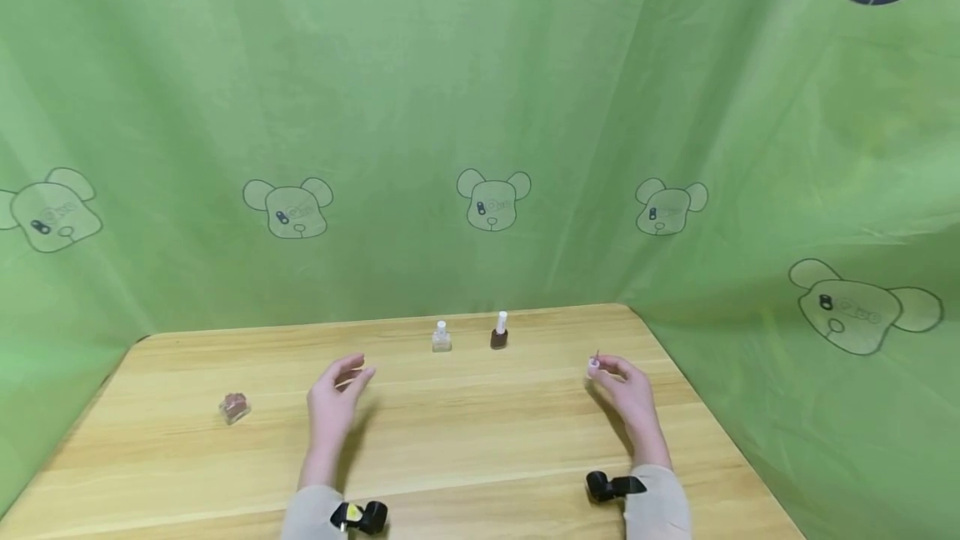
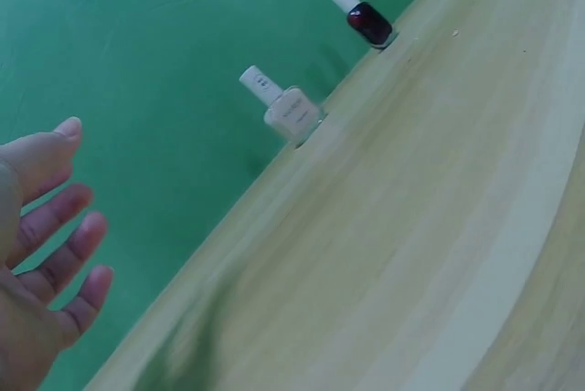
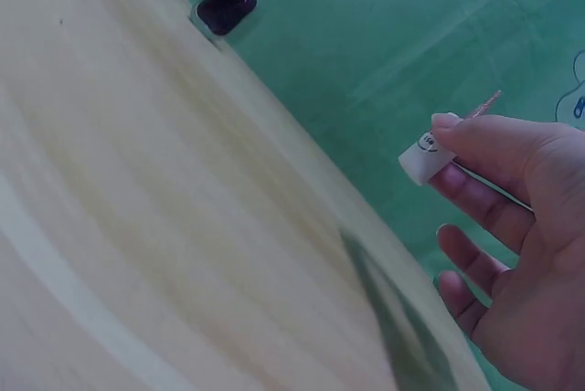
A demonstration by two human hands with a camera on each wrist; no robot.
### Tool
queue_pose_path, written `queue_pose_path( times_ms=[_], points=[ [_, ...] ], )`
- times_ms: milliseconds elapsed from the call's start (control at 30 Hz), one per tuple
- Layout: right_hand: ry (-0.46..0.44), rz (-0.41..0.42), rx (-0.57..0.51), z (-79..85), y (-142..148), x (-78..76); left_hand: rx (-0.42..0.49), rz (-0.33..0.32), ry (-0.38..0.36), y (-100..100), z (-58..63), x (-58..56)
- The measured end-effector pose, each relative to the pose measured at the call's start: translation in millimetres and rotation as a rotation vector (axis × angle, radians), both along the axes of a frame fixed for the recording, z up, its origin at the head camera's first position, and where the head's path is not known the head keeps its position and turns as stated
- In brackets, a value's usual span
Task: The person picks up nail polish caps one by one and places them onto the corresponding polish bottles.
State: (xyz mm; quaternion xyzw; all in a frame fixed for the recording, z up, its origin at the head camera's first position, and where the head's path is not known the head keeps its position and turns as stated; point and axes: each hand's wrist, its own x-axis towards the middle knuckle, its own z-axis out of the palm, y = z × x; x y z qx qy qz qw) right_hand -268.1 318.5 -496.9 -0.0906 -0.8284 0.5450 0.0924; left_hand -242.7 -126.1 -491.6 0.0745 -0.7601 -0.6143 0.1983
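Observation:
My right hand (image 1: 628,391) pinches a white nail polish cap (image 3: 421,161) between thumb and fingertips, above the right side of the table. Its thin brush (image 3: 484,106), coated in pinkish polish, points up and away from the cap. My left hand (image 1: 333,400) hovers over the table left of the middle, fingers loosely bent, nothing in them. Farther left sits a small clear-glass nail polish bottle (image 1: 235,407) with pinkish contents and no white cap on it. At the back stand a pale nail polish bottle (image 2: 293,115) and a dark red one (image 2: 369,24), both white-capped and upright.
The light wood table (image 1: 480,440) reaches back to a green curtain (image 1: 405,265) with bear prints, which also hangs along its right side. Black wrist cameras are strapped over both sleeves (image 1: 657,507).

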Motion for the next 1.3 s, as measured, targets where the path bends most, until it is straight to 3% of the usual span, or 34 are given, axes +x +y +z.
queue_pose_path(
  times_ms=[300,433,633,933,1133,1300],
  points=[
    [0.032,0.001,0.010,15.7,-13,2.6,0.032,0.088,0.116,-11,7.3,13.3],
    [0.051,0.001,0.037,19.4,-19,2.3,0.003,0.138,0.149,-15,8.7,15.4],
    [0.101,0.037,0.099,24.1,-31,-0.5,-0.057,0.250,0.209,-23,9.7,15.8],
    [0.119,0.101,0.120,26.3,-52,-2.3,-0.128,0.441,0.356,-47,5.7,21.2],
    [0.124,0.135,0.110,26.7,-63,-3.4,-0.102,0.549,0.357,-64,2.1,26.8],
    [0.121,0.180,0.111,26.6,-75,-3.9,-0.062,0.597,0.342,-78,-0.5,30.3]
  ],
)
